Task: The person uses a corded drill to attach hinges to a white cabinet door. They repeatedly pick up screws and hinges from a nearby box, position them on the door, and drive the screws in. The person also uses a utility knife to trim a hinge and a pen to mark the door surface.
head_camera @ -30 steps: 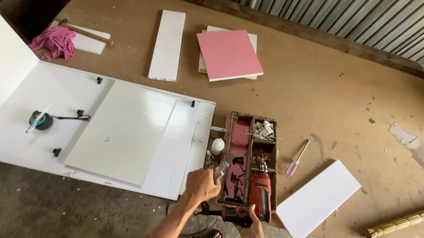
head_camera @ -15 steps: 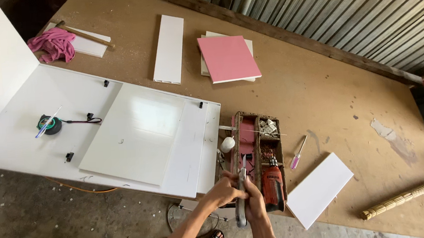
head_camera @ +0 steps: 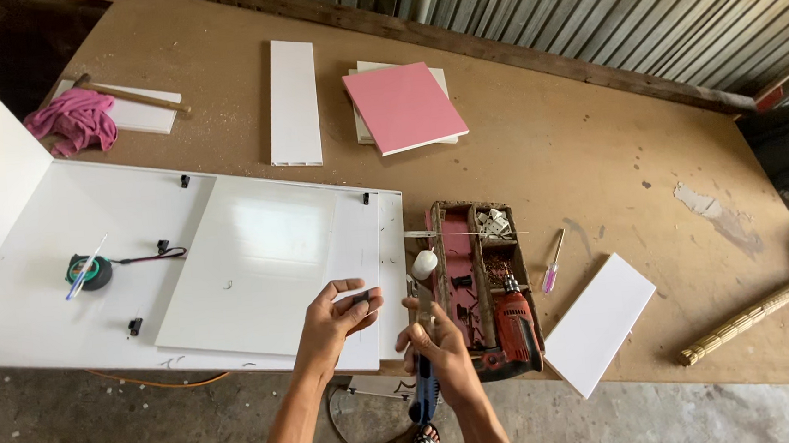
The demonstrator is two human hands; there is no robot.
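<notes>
Corrugated metal sheeting closes off the far side of a wide brown fibreboard work table (head_camera: pixel 593 143), with a bare concrete floor along its near edge. Only the head view is given, looking down over the person's forearms.

Lying flat on the table's left half is a large white laminated cabinet panel (head_camera: pixel 37 274), with a smaller white board (head_camera: pixel 258 259) laid on top of it. Flat like this, their faces and edges are easy to reach from the near side. Small black fittings (head_camera: pixel 134 326) sit on the big panel, beside a green-and-black tape roll (head_camera: pixel 89 272) with a pen across it.

The left hand (head_camera: pixel 335 320) hovers over the near right corner of the white board, fingers curled and pinching a small dark piece (head_camera: pixel 361 298) between thumb and fingertips; what the piece is cannot be told. The right hand (head_camera: pixel 440 348) is closed around a blue-handled tool (head_camera: pixel 425 397), whose handle hangs down past the table edge while its upper end points up between the board and the tray. The two hands are close together but apart.

Just right of the right hand stands a compartmented wooden tool tray (head_camera: pixel 440 246) holding a red power drill (head_camera: pixel 515 329), screws and small bits, near enough to pick from without stepping away. A pink-handled screwdriver (head_camera: pixel 553 266) and a loose white rectangular board (head_camera: pixel 601 323) lie beyond it.

Farther back rest a narrow white strip (head_camera: pixel 293 102), a pink square panel (head_camera: pixel 403 106) on a pale stack, and a pink cloth (head_camera: pixel 73 119). A straw broom (head_camera: pixel 771 306) lies at the right.
</notes>
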